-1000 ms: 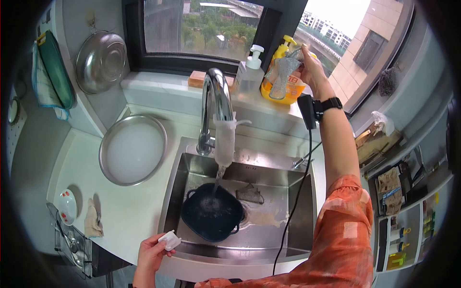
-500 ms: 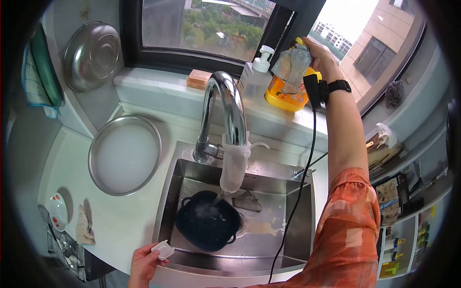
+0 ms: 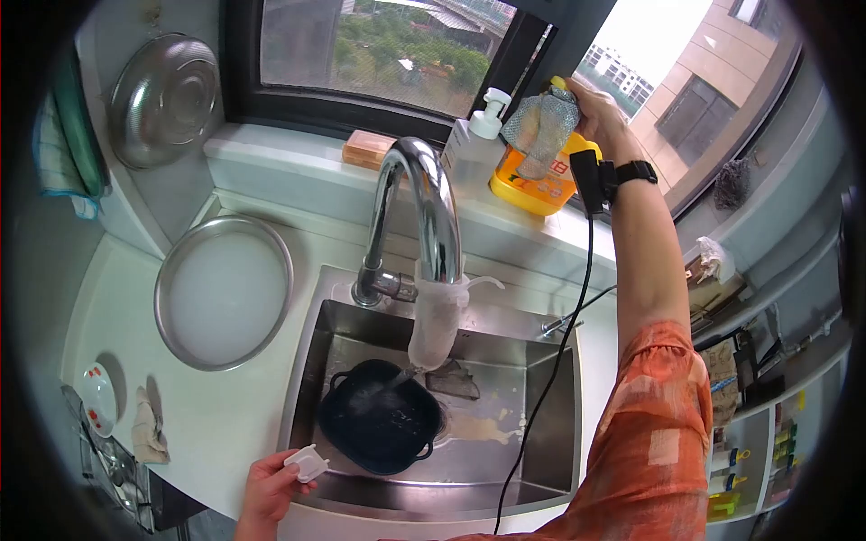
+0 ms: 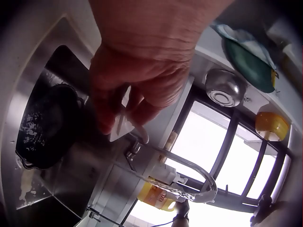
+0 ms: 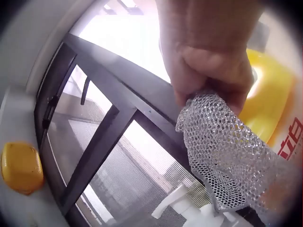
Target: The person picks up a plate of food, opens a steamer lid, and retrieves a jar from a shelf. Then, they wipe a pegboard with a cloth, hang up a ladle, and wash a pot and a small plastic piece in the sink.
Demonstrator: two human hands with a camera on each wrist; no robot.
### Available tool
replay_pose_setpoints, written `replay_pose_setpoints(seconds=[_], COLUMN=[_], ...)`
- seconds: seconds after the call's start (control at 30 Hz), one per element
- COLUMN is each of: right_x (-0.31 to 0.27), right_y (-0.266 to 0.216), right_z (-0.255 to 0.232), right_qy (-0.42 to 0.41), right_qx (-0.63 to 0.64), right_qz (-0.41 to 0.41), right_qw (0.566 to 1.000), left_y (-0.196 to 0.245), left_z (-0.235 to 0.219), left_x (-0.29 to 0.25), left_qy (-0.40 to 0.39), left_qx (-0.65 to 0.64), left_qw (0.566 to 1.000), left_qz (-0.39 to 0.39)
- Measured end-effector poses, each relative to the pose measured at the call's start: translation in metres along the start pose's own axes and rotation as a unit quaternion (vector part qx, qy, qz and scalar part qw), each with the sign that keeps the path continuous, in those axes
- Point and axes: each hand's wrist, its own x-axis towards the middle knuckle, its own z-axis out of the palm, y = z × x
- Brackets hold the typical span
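Observation:
At the lower middle of the head view my left hand (image 3: pixel 271 488) pinches a small flat white plastic piece (image 3: pixel 307 463) between thumb and fingers. My right hand (image 3: pixel 603 115) reaches up to the windowsill, at the top of a yellow detergent bottle (image 3: pixel 534 192). Its curled fingers hold the upper end of a silver mesh cloth (image 5: pixel 220 137), which hangs down in front of the bottle. Below, a dark square pot (image 3: pixel 379 419) with two handles sits in the sink (image 3: pixel 492 406). Water runs into it from the faucet (image 3: pixel 439 216), whose spout end wears a whitish sleeve.
Beside the detergent stands a clear pump bottle (image 3: pixel 471 158). On the counter left of the sink are a metal basin of whitish liquid (image 3: pixel 225 298), a small plate (image 3: pixel 99 399) and a cloth glove (image 3: pixel 148 428). A black cable (image 3: pixel 550 388) hangs from the right wrist across the sink.
My right hand has moved with the mesh cloth to the detergent bottle's top, and the mesh now hangs in front of the bottle. The left hand keeps its pinch. The head view has shifted slightly.

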Motion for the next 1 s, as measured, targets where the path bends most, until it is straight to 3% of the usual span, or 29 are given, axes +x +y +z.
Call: replay_pose_setpoints(seconds=[0.17, 0.3, 0.37, 0.43, 0.57, 0.63, 0.67, 0.73, 0.77, 0.8, 0.87, 1.0], right_x=[-0.005, -0.082, -0.130, -0.203, -0.341, -0.402, -0.427, -0.467, -0.478, -0.481, -0.482, -0.474], right_y=[0.024, 0.035, 0.055, 0.067, 0.131, 0.154, 0.163, 0.193, 0.205, 0.211, 0.212, 0.182], right_z=[-0.025, -0.034, -0.043, -0.030, 0.003, 0.041, 0.064, 0.099, 0.108, 0.111, 0.115, 0.114], right_qy=[-0.030, -0.060, -0.150, -0.140, -0.109, -0.160, -0.176, -0.232, -0.264, -0.259, -0.297, -0.343], right_qx=[0.215, 0.256, 0.264, 0.231, 0.112, 0.136, 0.139, 0.021, -0.069, -0.066, -0.016, -0.016], right_qz=[0.031, 0.030, 0.048, 0.066, 0.132, 0.103, 0.039, -0.062, -0.126, -0.126, -0.199, -0.119], right_qw=[0.976, 0.964, 0.951, 0.960, 0.979, 0.972, 0.974, 0.971, 0.954, 0.955, 0.934, 0.932], left_y=[0.003, 0.005, 0.000, -0.005, -0.018, -0.027, -0.032, -0.045, -0.048, -0.047, -0.047, -0.041], left_z=[0.007, 0.018, 0.024, 0.036, 0.060, 0.069, 0.072, 0.071, 0.071, 0.074, 0.067, 0.060], left_x=[-0.004, 0.000, 0.009, 0.017, 0.024, 0.025, 0.025, 0.027, 0.026, 0.025, 0.023, 0.017], left_qy=[-0.013, -0.046, -0.072, -0.113, -0.120, -0.112, -0.109, -0.119, -0.128, -0.091, -0.114, -0.177], left_qx=[0.056, 0.063, 0.042, 0.010, -0.026, -0.042, -0.061, -0.073, -0.092, -0.069, -0.037, 0.042], left_qw=[0.998, 0.997, 0.996, 0.991, 0.991, 0.992, 0.992, 0.990, 0.987, 0.993, 0.993, 0.982], left_qz=[0.011, 0.025, 0.026, 0.066, 0.046, 0.029, 0.016, 0.010, 0.004, 0.012, 0.021, 0.059])
